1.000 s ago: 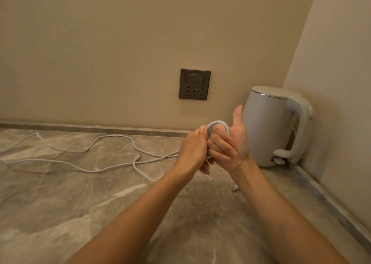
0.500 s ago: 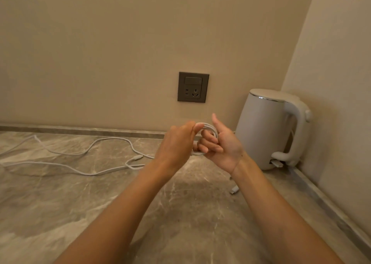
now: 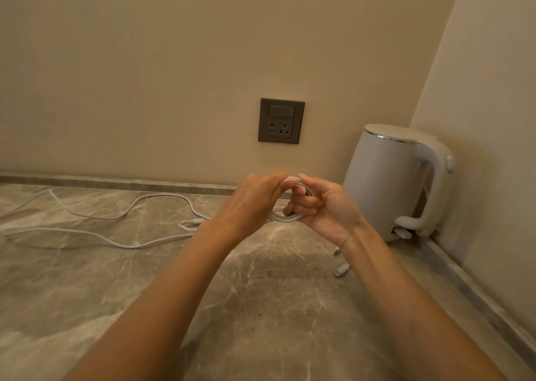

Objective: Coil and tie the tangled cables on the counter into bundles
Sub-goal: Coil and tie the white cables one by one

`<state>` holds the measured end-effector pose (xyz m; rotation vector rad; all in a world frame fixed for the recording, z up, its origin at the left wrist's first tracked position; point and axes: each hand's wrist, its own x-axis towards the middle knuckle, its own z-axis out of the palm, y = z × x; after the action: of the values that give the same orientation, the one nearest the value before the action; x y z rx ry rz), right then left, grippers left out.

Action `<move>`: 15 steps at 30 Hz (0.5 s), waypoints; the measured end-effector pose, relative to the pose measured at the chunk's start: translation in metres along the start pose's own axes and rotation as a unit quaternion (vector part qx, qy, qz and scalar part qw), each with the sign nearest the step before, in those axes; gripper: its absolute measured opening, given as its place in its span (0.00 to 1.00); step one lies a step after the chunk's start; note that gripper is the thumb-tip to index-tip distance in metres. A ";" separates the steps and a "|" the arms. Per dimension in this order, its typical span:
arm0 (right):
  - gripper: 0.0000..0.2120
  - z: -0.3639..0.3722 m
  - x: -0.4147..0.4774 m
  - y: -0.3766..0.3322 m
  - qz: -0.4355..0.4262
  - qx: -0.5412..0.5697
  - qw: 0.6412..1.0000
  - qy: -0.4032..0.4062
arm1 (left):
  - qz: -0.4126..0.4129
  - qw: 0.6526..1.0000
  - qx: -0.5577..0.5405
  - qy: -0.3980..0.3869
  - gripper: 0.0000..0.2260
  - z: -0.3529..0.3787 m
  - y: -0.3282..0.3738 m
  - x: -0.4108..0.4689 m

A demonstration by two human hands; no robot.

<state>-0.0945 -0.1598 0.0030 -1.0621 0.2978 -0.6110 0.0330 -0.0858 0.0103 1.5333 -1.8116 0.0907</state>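
Above the grey marble counter (image 3: 261, 308), mid-coiling: right hand (image 3: 324, 206) fingers curled through small loops of thin white cable (image 3: 293, 217), left hand (image 3: 249, 201) pinching them. Next, likely drawing in slack trailing left.

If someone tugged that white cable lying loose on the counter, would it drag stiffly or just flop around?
Probably floppy: the cable lies in loose, wandering curves on the counter, and the part between the left hand and right hand bends into small loops. It looks thin, so likely light. On the smooth stone it would probably slide easily rather than catch.
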 end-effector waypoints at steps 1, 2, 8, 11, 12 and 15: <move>0.18 0.002 0.001 0.001 -0.008 -0.004 1.000 0.005 | 0.003 1.000 -0.004 0.005 0.11 0.000 0.000 0.000; 0.19 0.003 0.001 0.001 -0.015 -0.006 1.000 0.014 | 0.005 1.000 -0.006 0.009 0.10 -0.001 -0.001 0.000; 0.18 -0.004 0.004 0.005 -0.046 -0.050 0.996 0.055 | -0.071 0.997 -0.016 0.001 0.11 -0.008 -0.012 0.005; 0.18 -0.004 0.006 0.008 -0.075 -0.090 0.990 0.075 | -0.093 0.993 0.053 0.059 0.14 -0.010 -0.011 0.006; 0.18 -0.004 0.007 0.009 -0.086 -0.101 0.988 0.085 | -0.097 0.989 0.073 0.086 0.14 -0.009 -0.011 0.006; 0.18 -0.003 0.010 0.011 -0.134 -0.144 0.972 0.130 | -0.112 0.983 0.067 0.130 0.14 -0.005 -0.006 0.008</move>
<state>-0.0847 -0.1645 -0.0078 -1.3150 0.4871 -0.9753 0.0412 -0.0915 0.0163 1.7228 -1.4447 0.2956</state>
